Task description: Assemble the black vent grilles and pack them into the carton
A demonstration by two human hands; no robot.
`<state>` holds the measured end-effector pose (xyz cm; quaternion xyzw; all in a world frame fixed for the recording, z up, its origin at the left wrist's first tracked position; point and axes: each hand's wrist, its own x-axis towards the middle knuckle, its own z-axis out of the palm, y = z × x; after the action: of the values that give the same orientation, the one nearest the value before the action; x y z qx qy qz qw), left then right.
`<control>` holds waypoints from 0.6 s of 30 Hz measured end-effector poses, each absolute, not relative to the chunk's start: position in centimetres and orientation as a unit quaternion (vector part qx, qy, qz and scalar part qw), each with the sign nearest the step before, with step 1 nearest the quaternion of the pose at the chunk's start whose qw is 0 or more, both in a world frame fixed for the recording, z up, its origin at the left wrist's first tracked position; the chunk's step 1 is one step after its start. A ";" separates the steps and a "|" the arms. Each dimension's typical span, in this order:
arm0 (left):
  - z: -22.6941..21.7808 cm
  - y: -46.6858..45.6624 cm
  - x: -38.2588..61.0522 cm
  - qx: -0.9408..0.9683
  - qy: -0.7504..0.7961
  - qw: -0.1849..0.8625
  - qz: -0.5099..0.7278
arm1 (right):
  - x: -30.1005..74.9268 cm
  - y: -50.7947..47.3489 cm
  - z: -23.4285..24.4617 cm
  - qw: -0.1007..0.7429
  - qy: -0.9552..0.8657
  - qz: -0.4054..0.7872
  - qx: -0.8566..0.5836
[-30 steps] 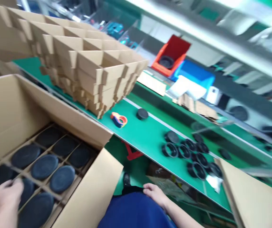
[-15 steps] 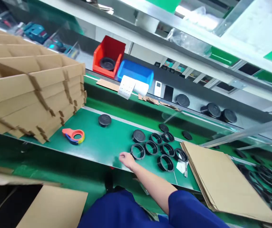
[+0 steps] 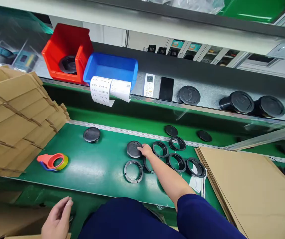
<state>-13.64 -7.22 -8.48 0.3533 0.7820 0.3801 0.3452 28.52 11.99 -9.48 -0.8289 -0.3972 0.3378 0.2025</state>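
Observation:
My right hand (image 3: 146,151) reaches across the green workbench mat (image 3: 102,169), its fingertips touching the edge of a black round cap (image 3: 133,149). Black plastic rings (image 3: 133,171) lie in a loose cluster around it, one partly hidden under my forearm. Another black cap (image 3: 91,134) sits further left. My left hand (image 3: 57,217) hangs open and empty near the bench's front edge, nearest a tape dispenser (image 3: 54,161) with a red handle.
A stack of cardboard dividers (image 3: 15,122) overhangs the bench at left, and flat cardboard sheets (image 3: 242,189) lie at right. On the shelf behind stand a red bin (image 3: 66,53), a blue tray (image 3: 110,68), printed labels (image 3: 105,90), a remote (image 3: 149,85), a phone (image 3: 166,88) and black caps (image 3: 189,95).
The view has swung from the carton of black discs to the bench. My left hand has left the carton, and my right hand has moved forward onto the black cap among the rings.

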 end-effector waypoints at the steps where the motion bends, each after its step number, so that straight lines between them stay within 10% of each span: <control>1: -8.2 -6.2 -12.6 0.364 0.767 0.377 0.371 | 28.2 12.1 -9.7 0.219 -0.391 0.358 -0.819; 18: -1.3 3.6 -3.6 0.317 0.493 0.707 0.395 | 14.6 4.0 -2.9 0.463 -0.425 0.580 -0.518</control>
<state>-3.62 3.62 -1.26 0.3174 0.4933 0.3954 0.7068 14.64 3.98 -2.90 -0.5179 -0.4253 0.5805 0.4626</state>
